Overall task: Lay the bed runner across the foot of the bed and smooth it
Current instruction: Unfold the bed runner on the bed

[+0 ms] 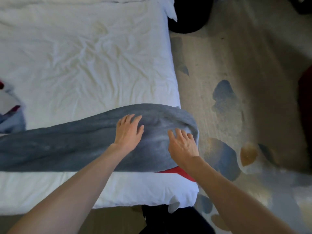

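Observation:
A grey plush bed runner (67, 146) lies as a band across the near end of the bed (84, 65), from the left frame edge to the right bed edge, where its end folds over. Both hands rest flat on its right part. My left hand (129, 130) lies palm down with fingers spread. My right hand (183, 143) presses palm down close to the runner's folded right end. Neither hand grips the cloth. The white sheet is wrinkled above the runner.
A red cloth (177, 172) peeks out under the runner's right end. Patterned carpet (236, 81) with blue and orange patches lies to the right of the bed. Bundled clothes (10, 112) sit at the left edge. A dark object (184, 26) stands by the bed's far right corner.

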`<state>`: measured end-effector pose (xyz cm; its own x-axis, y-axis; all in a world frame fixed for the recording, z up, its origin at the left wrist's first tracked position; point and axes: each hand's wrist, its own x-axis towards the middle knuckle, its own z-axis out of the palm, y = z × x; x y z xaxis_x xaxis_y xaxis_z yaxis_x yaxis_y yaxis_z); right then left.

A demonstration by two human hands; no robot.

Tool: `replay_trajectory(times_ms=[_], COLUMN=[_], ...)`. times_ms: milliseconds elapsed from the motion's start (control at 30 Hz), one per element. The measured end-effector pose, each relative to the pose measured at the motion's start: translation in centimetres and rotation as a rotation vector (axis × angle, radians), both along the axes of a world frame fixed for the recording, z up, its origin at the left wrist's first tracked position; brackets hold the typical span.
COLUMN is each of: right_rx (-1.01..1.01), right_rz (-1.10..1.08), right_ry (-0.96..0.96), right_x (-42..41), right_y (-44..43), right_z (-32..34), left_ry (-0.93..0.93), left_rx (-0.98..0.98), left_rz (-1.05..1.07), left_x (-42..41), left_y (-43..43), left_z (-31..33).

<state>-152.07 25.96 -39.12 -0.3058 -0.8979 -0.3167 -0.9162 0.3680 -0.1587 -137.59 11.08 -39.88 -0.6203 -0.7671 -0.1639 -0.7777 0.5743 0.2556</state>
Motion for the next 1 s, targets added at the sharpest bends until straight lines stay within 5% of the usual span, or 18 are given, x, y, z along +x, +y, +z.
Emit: replay_trajectory(times_ms=[400, 667, 1000], right_rx=[0.002, 0.013, 0.157], right_rz=[0.477, 0.868, 0.976], right_ry=[0.013, -0.033, 0.028], right_x=[5.6, 2.6, -1.0], right_y=[-11.2, -18.4, -20.3], right_z=[0.4, -0.7, -3.4], left_ry=[-0.146, -0.05, -0.009], left_rx=[-0.014, -0.02, 0.167], left_rz=[0.299, 0.888, 1.441], left_x=[11.0, 9.3, 4.9], left_y=[-1.2, -0.4, 8.4], left_z=[-1.0, -1.5, -3.9])
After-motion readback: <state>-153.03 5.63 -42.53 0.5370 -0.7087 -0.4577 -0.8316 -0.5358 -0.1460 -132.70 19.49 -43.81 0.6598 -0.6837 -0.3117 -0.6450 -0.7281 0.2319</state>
